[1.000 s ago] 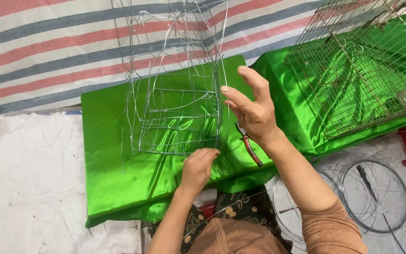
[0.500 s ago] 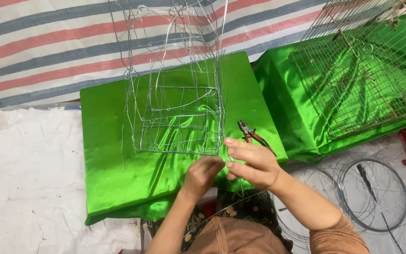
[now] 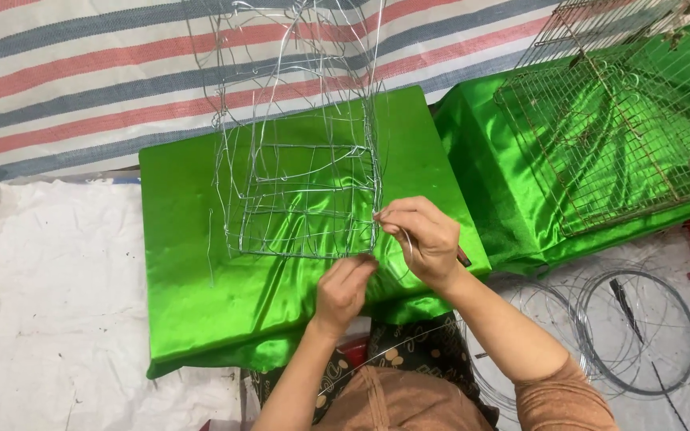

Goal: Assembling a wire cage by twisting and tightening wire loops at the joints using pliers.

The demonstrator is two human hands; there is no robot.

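Note:
An unfinished cage frame of thin silver wire stands upright on a board covered in shiny green cloth. My right hand pinches a thin loose wire at the frame's lower right corner, fingertips against the corner post. My left hand sits just below the frame's front bottom rail, with its curled fingers closed on that rail. Pliers with a red handle lie on the green cloth, mostly hidden under my right hand.
A finished wire-mesh cage rests on a second green-covered surface at the right. Coils of wire lie on the floor at lower right. A striped tarp is behind, and a white sheet on the left.
My right hand came down from beside the frame, where it was raised and open, to the lower right corner and closed on a wire, covering the pliers. My left hand stayed at the bottom rail.

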